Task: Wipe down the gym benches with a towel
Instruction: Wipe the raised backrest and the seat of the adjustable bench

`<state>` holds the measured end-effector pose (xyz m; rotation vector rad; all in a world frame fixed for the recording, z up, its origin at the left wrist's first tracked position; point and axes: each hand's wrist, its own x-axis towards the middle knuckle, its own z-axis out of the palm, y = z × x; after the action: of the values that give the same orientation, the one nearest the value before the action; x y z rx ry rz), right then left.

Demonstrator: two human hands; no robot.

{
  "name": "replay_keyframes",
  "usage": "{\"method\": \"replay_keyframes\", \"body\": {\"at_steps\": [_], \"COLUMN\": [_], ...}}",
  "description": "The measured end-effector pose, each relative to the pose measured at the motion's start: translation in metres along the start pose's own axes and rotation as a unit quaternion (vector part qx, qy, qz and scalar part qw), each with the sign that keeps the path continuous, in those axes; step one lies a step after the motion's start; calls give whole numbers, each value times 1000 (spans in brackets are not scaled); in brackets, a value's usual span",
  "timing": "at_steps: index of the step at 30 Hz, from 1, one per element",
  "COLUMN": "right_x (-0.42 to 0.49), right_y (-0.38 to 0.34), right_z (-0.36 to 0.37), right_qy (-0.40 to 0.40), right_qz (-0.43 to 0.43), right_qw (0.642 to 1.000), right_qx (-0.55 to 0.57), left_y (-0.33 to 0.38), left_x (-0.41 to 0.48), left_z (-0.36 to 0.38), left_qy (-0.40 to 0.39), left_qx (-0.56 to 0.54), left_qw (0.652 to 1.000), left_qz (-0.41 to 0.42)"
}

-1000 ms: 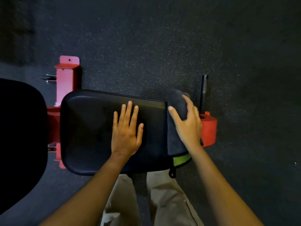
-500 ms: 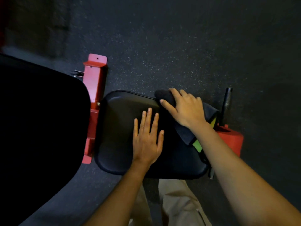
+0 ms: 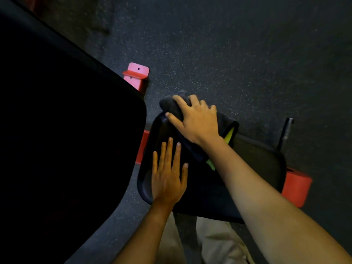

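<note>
The seat pad (image 3: 257,161) runs lengthwise left to right, the towel (image 3: 171,106) sits bunched at its far-left corner under the right hand (image 3: 197,123), fingers curled round it, and the left hand (image 3: 167,178) lies flat, straight-fingered and empty, just nearer.

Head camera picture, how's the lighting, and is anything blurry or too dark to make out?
Head view: dim overall, the left hand and right hand brightest; the large pad at left is crushed to black, no surface detail; the dark towel barely separates from the seat pad; the red frame end at right is smeared by blur.
</note>
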<state>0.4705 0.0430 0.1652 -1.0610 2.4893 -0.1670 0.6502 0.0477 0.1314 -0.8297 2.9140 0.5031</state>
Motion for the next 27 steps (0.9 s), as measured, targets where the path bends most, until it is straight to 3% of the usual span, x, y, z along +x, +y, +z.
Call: {"method": "replay_keyframes", "body": {"at_steps": [5,9,12,16,22,27], "right_x": [-32,-98,-130,-97,-30,-67], "right_y": [27,62,71,58,3,39], "right_z": [6,13,18,16,11,13], "right_qy": [50,112,105,92,65,39], "right_qz": [-38,24,32,30,-140,-317], "right_qw": [998,993,993,993,985,941], "right_qx": [-3,-20,-41,-70,-79,-113], "left_y": [-1,-1,-1,-1,-2,17], "left_x": [1,0,0,-1,-22,-55], "left_z": [2,0,0,0,3,10], "left_qy": [4,4,13,21,42,68], "left_qx": [7,-20,-20,-30,6,-27], "left_qw": [1000,1000,1000,999,994,982], "left_qz": [2,-3,2,2,-102,-176]}}
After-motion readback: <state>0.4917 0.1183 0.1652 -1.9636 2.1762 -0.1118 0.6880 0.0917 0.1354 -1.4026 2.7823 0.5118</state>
